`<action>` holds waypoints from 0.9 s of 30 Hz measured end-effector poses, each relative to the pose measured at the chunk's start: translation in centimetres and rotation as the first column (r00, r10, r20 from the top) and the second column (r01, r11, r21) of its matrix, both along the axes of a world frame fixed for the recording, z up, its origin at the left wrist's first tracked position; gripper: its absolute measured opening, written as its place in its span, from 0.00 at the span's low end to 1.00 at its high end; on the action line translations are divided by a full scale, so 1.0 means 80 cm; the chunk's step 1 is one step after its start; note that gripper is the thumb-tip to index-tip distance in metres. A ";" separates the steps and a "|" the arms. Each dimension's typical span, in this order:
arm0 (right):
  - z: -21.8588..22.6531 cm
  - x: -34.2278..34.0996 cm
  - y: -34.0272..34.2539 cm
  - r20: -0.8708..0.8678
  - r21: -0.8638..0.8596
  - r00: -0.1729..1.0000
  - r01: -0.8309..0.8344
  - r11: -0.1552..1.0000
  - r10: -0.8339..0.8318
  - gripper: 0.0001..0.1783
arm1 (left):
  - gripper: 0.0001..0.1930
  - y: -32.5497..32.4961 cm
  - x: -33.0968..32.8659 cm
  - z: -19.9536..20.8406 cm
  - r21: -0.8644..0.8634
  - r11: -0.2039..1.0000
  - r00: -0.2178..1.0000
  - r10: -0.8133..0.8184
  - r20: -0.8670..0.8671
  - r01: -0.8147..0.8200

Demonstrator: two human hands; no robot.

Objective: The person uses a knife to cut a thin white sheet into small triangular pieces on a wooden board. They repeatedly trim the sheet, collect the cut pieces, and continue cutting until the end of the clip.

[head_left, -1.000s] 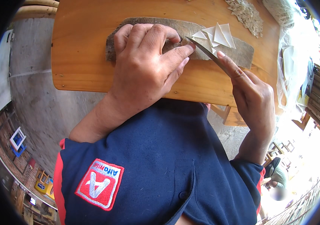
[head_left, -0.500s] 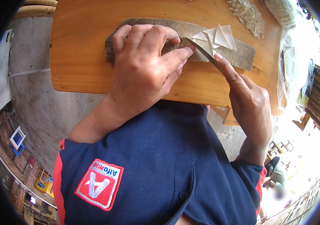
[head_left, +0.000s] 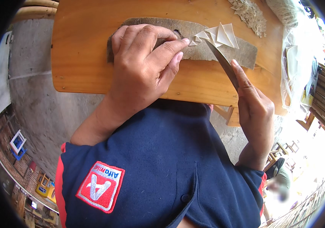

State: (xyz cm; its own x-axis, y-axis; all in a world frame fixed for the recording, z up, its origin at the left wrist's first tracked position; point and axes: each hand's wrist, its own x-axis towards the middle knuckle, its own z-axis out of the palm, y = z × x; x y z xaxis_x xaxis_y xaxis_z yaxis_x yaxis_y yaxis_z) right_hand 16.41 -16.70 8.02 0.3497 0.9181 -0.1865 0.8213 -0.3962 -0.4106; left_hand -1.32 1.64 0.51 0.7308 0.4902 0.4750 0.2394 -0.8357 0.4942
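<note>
A worn wooden board [head_left: 246,55] lies on the table near its front edge. My left hand [head_left: 143,57] rests over the board's left part, fingers curled and thumb stretched toward small cream-white cut bits [head_left: 193,43]. What its fingers hold, if anything, is hidden beneath them. In my right hand [head_left: 257,104] is a knife [head_left: 225,64] with a dark curved blade, index finger laid along it. The blade's tip points at thin cream-white triangular pieces [head_left: 226,35], which overlap on the board's right half.
The orange-brown wooden table [head_left: 82,57] carries a heap of small cream-white pieces [head_left: 250,17] at the far right. Clear plastic bags [head_left: 293,64] hang at its right edge. Another person [head_left: 282,178] is at the lower right, beyond my arm.
The knife has drawn back to the right, its tip leaving my left thumb. My left hand has shifted slightly left, and small cut bits now show beside its thumb.
</note>
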 end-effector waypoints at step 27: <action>-0.027 -0.044 0.000 -0.077 0.104 0.993 0.094 0.990 -0.086 0.39 | 0.07 0.035 0.069 0.084 -0.301 0.949 0.880 -0.063 -0.471 -0.093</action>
State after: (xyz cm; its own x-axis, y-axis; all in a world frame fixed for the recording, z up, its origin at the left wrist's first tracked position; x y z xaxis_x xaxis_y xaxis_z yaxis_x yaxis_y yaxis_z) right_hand 12.88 -16.71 5.88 0.4207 0.8997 -0.1167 0.7511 -0.4176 -0.5114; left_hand 4.21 4.47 7.23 0.8189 0.5655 -0.0982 0.5187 -0.6559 0.5484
